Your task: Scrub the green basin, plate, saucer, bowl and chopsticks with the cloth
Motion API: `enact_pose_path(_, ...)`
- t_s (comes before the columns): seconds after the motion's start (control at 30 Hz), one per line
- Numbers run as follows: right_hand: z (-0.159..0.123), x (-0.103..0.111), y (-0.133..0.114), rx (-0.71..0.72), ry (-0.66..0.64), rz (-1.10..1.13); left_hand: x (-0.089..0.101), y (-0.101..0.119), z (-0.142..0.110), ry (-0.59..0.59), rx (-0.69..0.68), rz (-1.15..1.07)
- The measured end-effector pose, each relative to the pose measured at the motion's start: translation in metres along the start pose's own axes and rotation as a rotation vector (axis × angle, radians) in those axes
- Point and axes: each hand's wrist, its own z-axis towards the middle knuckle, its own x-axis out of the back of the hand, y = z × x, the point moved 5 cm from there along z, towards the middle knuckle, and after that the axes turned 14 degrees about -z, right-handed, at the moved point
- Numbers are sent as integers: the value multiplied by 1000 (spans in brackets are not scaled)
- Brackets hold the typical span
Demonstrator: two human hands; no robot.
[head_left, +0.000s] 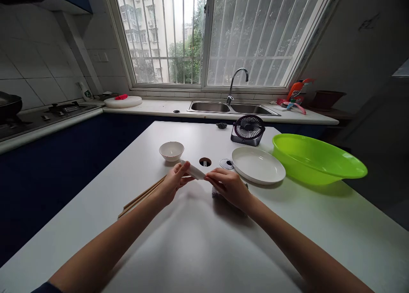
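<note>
Both hands share one slim white piece (196, 172) (edge-on, so I can't tell what it is), raised above the desk (188, 254): the left hand (173, 181) grips its near-left end, thumb on top, and the right hand (228, 185) pinches the other end with its fingertips. The right hold looks the slighter; should the left loosen, the piece could tip and drop, perhaps through the round hole (205, 161) at its 1 o'clock, if narrow enough. A leftward swing might knock the white bowl (171, 155) at 11 o'clock or roll the wooden sticks (145, 192) at 8. Over at 3 o'clock, the white plate (258, 166) sits near enough for a careless right elbow or wrist to nudge.
</note>
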Motion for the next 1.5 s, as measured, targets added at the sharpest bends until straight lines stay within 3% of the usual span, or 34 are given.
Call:
enact_pose_path(0.2,4,7,9,-78,18,87,-11,8,-5,-121,8,32)
enact_pose_path(0.5,4,5,38,-330,-23,356,3,14,-3,73,75,18)
enact_pose_path(0.77,-1,-9,54,-534,-77,716,-5,26,-6,-64,0,90)
enact_pose_path(1.1,-10,-23,58,-743,-164,957,-7,35,-11,-39,-11,121)
enact_pose_path(1.5,-9,-25,53,-727,-210,995,-3,37,-8,23,-22,22)
